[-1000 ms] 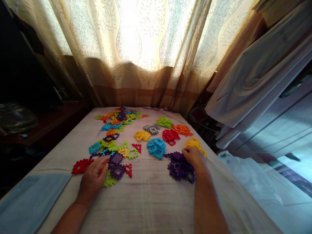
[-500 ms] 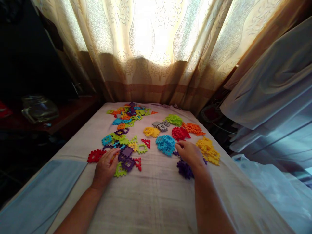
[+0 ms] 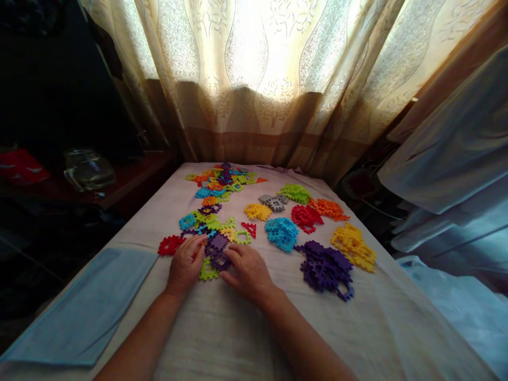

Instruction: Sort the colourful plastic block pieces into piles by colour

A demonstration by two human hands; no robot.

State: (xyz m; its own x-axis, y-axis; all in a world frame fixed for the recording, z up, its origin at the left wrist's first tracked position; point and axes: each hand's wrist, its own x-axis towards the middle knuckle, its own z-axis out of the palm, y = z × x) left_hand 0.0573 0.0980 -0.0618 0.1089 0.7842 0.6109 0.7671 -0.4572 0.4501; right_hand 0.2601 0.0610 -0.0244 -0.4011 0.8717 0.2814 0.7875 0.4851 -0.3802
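Note:
Mixed toothed plastic pieces lie in a long heap on the left half of the cloth-covered table. My left hand (image 3: 186, 264) is closed on a small orange piece (image 3: 197, 248) beside the heap. At the heap's near right side, my right hand (image 3: 248, 271) has its thumb and fingers around purple pieces (image 3: 219, 251); the red triangle that was beside them is hidden. A lime piece (image 3: 208, 270) lies between my hands. Single-colour piles stand to the right: purple (image 3: 325, 267), blue (image 3: 281, 234), red (image 3: 305, 217) and yellow (image 3: 353, 246).
A light blue cloth (image 3: 87, 301) lies at the table's left edge. Farther back are yellow (image 3: 257, 211), grey (image 3: 273, 202), lime (image 3: 295, 193) and orange (image 3: 328, 209) piles. A glass jar (image 3: 89, 170) stands on a dark surface at the left. Curtains (image 3: 254, 116) hang behind.
My right hand has moved left from the purple and blue piles to the mixed heap, uncovering the purple pile. My left hand still holds the orange piece. The view has shifted slightly.

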